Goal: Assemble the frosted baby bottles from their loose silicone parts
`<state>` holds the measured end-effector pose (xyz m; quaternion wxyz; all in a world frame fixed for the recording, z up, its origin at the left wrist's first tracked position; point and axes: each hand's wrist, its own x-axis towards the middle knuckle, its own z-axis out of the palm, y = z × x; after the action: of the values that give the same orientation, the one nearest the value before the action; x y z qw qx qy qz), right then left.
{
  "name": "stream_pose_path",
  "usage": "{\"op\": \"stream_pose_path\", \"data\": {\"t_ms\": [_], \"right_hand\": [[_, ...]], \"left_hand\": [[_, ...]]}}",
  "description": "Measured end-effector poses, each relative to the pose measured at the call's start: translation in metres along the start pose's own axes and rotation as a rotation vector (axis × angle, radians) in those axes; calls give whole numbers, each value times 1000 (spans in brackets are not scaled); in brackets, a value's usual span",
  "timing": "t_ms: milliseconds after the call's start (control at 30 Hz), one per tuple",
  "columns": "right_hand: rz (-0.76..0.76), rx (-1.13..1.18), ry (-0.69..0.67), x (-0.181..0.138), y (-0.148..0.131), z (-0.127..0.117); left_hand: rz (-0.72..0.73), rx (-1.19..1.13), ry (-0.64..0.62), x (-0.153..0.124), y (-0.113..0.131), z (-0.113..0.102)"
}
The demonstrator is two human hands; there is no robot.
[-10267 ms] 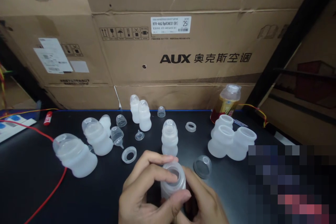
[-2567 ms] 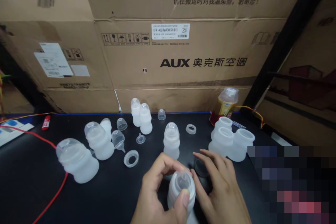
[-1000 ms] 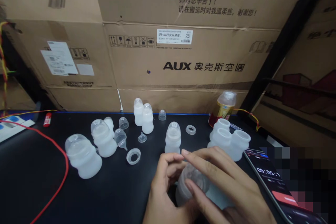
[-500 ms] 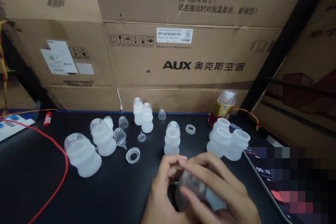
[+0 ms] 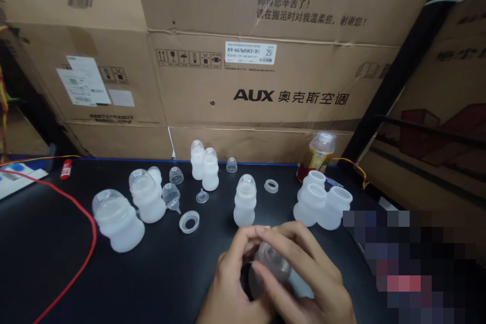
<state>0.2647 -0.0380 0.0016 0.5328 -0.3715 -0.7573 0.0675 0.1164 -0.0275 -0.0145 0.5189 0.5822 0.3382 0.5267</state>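
Note:
Low in the middle, both hands are closed around a small translucent baby bottle [image 5: 301, 286] with a clear dome cap [image 5: 277, 261] on its upper end. My left hand [image 5: 230, 276] curls round its near left side. The fingers of my right hand [image 5: 319, 278] lie over and beside the cap, the thumb against its front. Much of the bottle's body is hidden by the fingers. Just beyond the hands stands another capped bottle [image 5: 245, 202]. A loose collar ring [image 5: 184, 227] and a small clear nipple [image 5: 202, 196] lie to the left.
Capped bottles [image 5: 119, 225] stand at the left, and two more [image 5: 210, 172] at the back. Several open bottles [image 5: 329, 210] are grouped at the right near a jar [image 5: 317, 157]. A red cable [image 5: 91, 233] crosses the left side. Cardboard boxes [image 5: 190, 96] wall off the back.
The view has shifted slightly, so the table items sit a little further left. My hands keep their grip on the bottle, with the right fingers and thumb moved only slightly around the cap.

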Motion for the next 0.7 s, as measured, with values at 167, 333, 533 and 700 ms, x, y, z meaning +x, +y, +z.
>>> {"op": "stream_pose_path", "data": {"t_ms": [167, 333, 533, 700], "right_hand": [[231, 282, -65, -31, 17, 9], [467, 379, -213, -41, 27, 21], [453, 319, -248, -25, 20, 27], [352, 206, -106, -33, 22, 24]], "left_hand": [[39, 72, -22, 0, 0, -10], [108, 203, 13, 2, 3, -20], [175, 263, 214, -1, 30, -11], [27, 152, 35, 17, 53, 12]]}}
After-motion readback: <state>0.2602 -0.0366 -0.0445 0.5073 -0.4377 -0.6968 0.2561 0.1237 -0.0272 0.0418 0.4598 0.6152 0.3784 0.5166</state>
